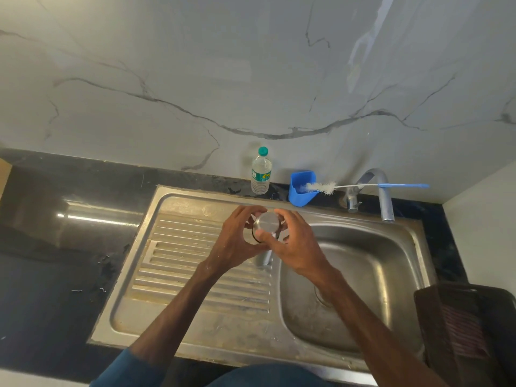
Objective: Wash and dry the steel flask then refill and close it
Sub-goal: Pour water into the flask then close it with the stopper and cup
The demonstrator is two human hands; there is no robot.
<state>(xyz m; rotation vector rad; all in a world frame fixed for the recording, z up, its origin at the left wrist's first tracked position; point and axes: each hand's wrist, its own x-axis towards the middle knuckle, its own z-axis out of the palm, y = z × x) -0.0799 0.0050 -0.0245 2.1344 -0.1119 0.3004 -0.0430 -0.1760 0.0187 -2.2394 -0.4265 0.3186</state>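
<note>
- left hand (pixel 234 240) is wrapping the upper body of the steel flask (pixel 264 258), fingers curled round it, keeping it upright.
- right hand (pixel 297 247) is pinching the cap (pixel 268 223) from the side, thumb on the near edge and fingers curling over the far rim. It reads as a twisting grip; I cannot tell whether it is loosening or tightening.
- The flask is being held in the air over the sink (pixel 413 241), about where the drainboard (pixel 181 261) meets the basin. It does not seem to be resting on anything.
- Progress, as a judgement: likely early, cap coming off before the wash.
  - The tap (pixel 384 191) is not running.
  - The basin is looking mostly dry.
  - The bottle brush (pixel 321 187) is sitting parked with its bristles in the blue holder (pixel 303 191).
  - If so, wash, dry, refill and close are all pending. A final close-up cannot be ruled out.
- The flask is showing brushed steel, with the flat round cap top facing the camera and a dark ring under the cap on its left side. A narrow steel body is showing below the hands, which are hiding most of it. No suds or drops are resolvable.
- A plastic water bottle (pixel 261 174) with a green lid is standing against the wall behind the sink, a likely refill source.
- A dark tray (pixel 435 317) holding something reddish is sitting at the far right.
</note>
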